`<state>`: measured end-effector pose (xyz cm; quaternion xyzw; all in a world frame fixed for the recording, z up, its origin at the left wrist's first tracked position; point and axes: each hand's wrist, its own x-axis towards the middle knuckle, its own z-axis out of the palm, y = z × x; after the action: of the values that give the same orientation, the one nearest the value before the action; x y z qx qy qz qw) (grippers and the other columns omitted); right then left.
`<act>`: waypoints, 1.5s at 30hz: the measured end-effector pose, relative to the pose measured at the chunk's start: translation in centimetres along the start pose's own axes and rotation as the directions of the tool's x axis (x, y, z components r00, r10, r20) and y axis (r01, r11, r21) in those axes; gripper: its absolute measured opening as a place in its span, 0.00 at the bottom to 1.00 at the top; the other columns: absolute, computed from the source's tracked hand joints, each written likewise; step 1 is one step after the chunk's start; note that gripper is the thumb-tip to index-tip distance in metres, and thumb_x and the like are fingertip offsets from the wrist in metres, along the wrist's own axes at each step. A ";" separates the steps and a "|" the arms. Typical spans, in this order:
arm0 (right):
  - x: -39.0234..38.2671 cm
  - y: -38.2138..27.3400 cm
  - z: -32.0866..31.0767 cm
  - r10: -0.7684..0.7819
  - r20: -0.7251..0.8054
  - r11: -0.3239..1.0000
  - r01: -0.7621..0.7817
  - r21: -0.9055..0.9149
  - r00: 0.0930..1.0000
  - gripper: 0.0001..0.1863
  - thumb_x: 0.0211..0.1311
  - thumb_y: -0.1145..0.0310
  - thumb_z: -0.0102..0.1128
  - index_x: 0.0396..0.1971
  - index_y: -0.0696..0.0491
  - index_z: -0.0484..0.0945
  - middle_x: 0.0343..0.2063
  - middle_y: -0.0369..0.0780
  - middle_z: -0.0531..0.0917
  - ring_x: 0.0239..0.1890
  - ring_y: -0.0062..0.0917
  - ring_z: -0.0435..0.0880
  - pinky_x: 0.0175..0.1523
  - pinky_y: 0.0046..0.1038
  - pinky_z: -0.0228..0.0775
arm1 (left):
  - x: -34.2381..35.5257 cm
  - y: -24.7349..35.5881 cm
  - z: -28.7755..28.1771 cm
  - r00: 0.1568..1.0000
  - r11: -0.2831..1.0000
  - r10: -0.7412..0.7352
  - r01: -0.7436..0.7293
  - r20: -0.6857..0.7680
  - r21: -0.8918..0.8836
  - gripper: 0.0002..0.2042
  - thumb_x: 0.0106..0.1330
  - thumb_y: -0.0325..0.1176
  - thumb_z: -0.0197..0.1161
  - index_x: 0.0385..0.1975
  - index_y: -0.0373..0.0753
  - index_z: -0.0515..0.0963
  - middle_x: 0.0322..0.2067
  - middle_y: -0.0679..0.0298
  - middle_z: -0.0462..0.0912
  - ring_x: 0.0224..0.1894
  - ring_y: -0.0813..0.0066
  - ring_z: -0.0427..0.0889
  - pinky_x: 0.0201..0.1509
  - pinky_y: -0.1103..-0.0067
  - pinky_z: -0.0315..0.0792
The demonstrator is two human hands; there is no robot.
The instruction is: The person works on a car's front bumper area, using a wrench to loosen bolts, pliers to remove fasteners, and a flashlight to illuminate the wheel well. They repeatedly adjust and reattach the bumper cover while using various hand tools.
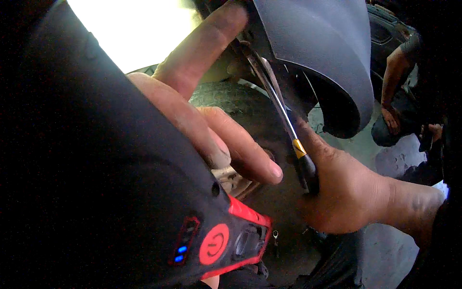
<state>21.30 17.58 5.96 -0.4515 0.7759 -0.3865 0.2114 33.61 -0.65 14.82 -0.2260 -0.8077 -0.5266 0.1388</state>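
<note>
My right hand [346, 188] comes in from the right and is closed on a screwdriver [290, 123]. This has a bright metal shaft, a yellow band and a black handle, and it slants up left along the edge of a dark, curved plastic panel [322, 38]. Across from it, my left hand [207, 111] shows spread fingers, one reaching up to the panel's edge, the others pointing down right. Its palm is hidden by a large black device [120, 168] close in front, with a red power button [214, 244] and blue indicator lights. No object shows in those fingers.
Behind my hands are a dark tyre [231, 101] and part of a metal wheel [236, 180]. A small ring spanner [275, 236] shows low in the middle. Another person [399, 86] crouches at the right. Bright white light [139, 33] fills the upper left.
</note>
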 end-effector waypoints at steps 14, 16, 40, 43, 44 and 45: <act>2.1 0.7 -1.5 0.056 0.063 0.996 -0.051 -0.079 0.996 0.46 0.50 0.76 0.64 0.66 0.68 0.46 0.51 0.46 0.76 0.53 0.31 0.76 0.57 0.30 0.68 | 0.6 -0.7 -0.5 1.000 0.999 -0.026 0.026 0.007 -0.042 0.11 0.63 0.29 0.63 0.37 0.36 0.66 0.67 0.35 0.42 0.35 0.50 0.83 0.37 0.67 0.84; 2.2 1.2 -1.4 -0.028 0.041 1.000 0.028 0.006 0.999 0.46 0.50 0.77 0.62 0.66 0.66 0.45 0.51 0.48 0.75 0.53 0.31 0.76 0.56 0.30 0.68 | 0.6 -0.6 -0.6 1.000 0.999 -0.028 0.028 0.007 -0.046 0.11 0.63 0.29 0.62 0.37 0.36 0.66 0.68 0.35 0.42 0.35 0.50 0.83 0.37 0.67 0.84; 2.1 2.5 -3.0 -0.329 -0.061 0.852 0.324 0.410 0.942 0.39 0.43 0.81 0.52 0.63 0.61 0.60 0.54 0.47 0.75 0.58 0.30 0.72 0.63 0.30 0.61 | 3.6 0.4 -1.0 0.977 0.987 -0.134 0.147 0.167 -0.064 0.09 0.66 0.28 0.60 0.37 0.35 0.66 0.68 0.36 0.41 0.37 0.46 0.83 0.40 0.61 0.85; 2.1 1.6 -2.7 -0.356 -0.073 0.788 0.341 0.513 0.932 0.39 0.43 0.82 0.51 0.63 0.61 0.59 0.54 0.48 0.74 0.59 0.31 0.71 0.64 0.30 0.61 | 3.5 0.6 -1.1 0.980 0.988 -0.131 0.142 0.148 -0.067 0.09 0.65 0.28 0.60 0.37 0.35 0.67 0.68 0.36 0.41 0.37 0.46 0.84 0.40 0.61 0.84; 2.0 1.5 -2.8 -0.327 -0.048 0.763 0.294 0.576 0.944 0.38 0.44 0.82 0.51 0.63 0.62 0.59 0.54 0.49 0.73 0.59 0.31 0.71 0.64 0.30 0.61 | 3.4 0.6 -1.1 0.981 0.987 -0.130 0.141 0.141 -0.073 0.09 0.65 0.28 0.60 0.37 0.35 0.67 0.68 0.36 0.41 0.36 0.46 0.84 0.40 0.61 0.84; 1.9 1.4 -2.8 -0.338 -0.031 0.740 0.286 0.608 0.941 0.38 0.44 0.82 0.51 0.63 0.62 0.59 0.53 0.49 0.73 0.59 0.31 0.71 0.64 0.30 0.61 | 3.4 0.6 -1.1 0.983 0.988 -0.126 0.137 0.136 -0.077 0.09 0.65 0.28 0.61 0.37 0.35 0.67 0.68 0.36 0.41 0.36 0.47 0.84 0.40 0.61 0.84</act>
<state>17.71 17.52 6.66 -0.4988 0.5157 -0.6249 0.3080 30.95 -0.69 17.29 -0.2119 -0.8049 -0.5529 0.0404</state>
